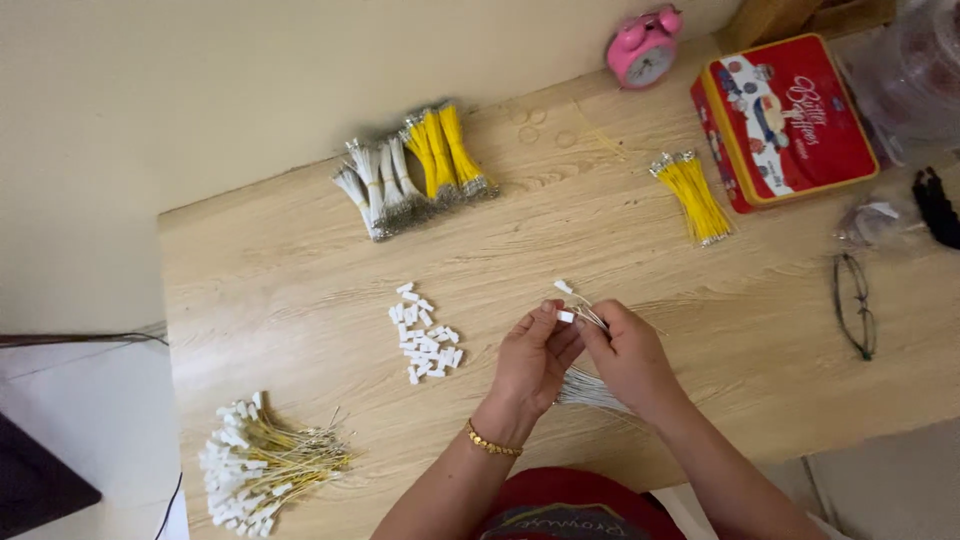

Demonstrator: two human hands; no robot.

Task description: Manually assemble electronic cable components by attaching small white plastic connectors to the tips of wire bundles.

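Both grips closed: left hand (535, 358) pinching a white connector (566, 316), right hand (628, 355) apparently around white wires (590, 390).

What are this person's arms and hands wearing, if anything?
Both forearms are bare, with no sleeves or gloves in view. The left hand has a thin gold chain bracelet at its wrist. The right hand shows no bracelet or watch. No rings can be made out on the fingers.
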